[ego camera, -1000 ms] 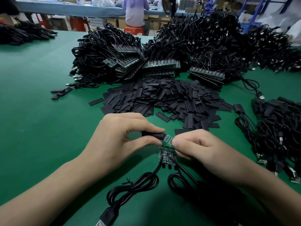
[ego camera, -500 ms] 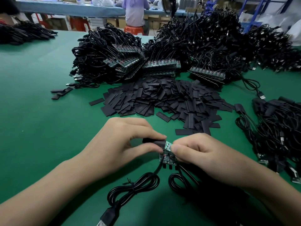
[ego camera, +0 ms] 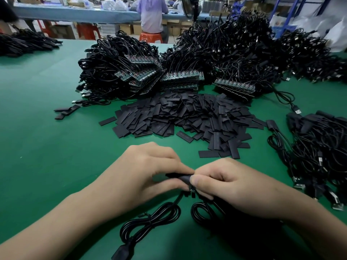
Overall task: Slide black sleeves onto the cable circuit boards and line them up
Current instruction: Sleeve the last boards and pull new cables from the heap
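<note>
My left hand (ego camera: pixel 148 173) pinches a black sleeve (ego camera: pixel 180 177) between thumb and fingers. My right hand (ego camera: pixel 229 184) pinches the small green circuit board (ego camera: pixel 191 188) at the sleeve's right end; only a sliver of the board shows below my thumb. Black cables (ego camera: pixel 165 211) run from the board toward me in two coils, ending in a USB plug (ego camera: pixel 120 254). A heap of loose black sleeves (ego camera: pixel 187 115) lies just beyond my hands on the green table (ego camera: pixel 47 147).
Behind the sleeves rise big piles of black cables with rows of bare boards (ego camera: pixel 182 77). A pile of sleeved cables (ego camera: pixel 319 151) lies at the right. Another cable pile (ego camera: pixel 24 43) sits far left. A person (ego camera: pixel 152 14) sits at a far bench.
The sleeve has slid over the board: most of the green board showed before, now only a sliver. Both hands moved slightly toward me and closer together.
</note>
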The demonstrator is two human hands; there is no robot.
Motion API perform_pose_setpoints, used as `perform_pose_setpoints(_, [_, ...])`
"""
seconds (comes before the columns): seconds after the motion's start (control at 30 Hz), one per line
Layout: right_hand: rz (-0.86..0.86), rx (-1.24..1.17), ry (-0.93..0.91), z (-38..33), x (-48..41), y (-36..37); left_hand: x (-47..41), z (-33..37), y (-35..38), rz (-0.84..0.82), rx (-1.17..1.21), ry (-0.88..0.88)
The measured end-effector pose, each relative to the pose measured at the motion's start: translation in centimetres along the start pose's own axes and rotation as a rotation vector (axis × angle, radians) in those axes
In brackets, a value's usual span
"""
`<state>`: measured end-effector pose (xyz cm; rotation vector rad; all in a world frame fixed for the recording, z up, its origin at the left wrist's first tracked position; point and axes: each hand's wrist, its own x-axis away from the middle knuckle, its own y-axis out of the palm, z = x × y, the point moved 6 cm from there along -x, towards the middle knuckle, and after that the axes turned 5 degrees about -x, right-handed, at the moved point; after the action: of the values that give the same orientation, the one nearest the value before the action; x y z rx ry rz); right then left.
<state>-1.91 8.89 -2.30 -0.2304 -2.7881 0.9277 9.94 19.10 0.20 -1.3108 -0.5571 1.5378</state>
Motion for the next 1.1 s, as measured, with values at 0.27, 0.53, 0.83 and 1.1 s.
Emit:
perform_pose_setpoints(0.27, [0.442, -0.074, -0.174, -0.2, 0.8, -2.8, 0.2, -1.2, -0.8, 0.206, 0.123, -0.189])
perform_pose_setpoints(0.53, [0.594, 0.309, -0.359, -1.7, 1.2, -2.5, 0.4, -1.8, -0.7, 0.227, 0.151, -0.284])
perform_pose_setpoints(0.83, [0.615, 0.317, -0.441, -2.4, 1.3, -1.8, 0.4, -1.2, -0.3, 0.22, 0.168, -0.181])
perform_pose_setpoints(1.1, [0.707, 0.254, -0.395, -2.2, 1.6, -2.6, 0.4, -1.2, -1.0, 0.323, 0.119, -0.202])
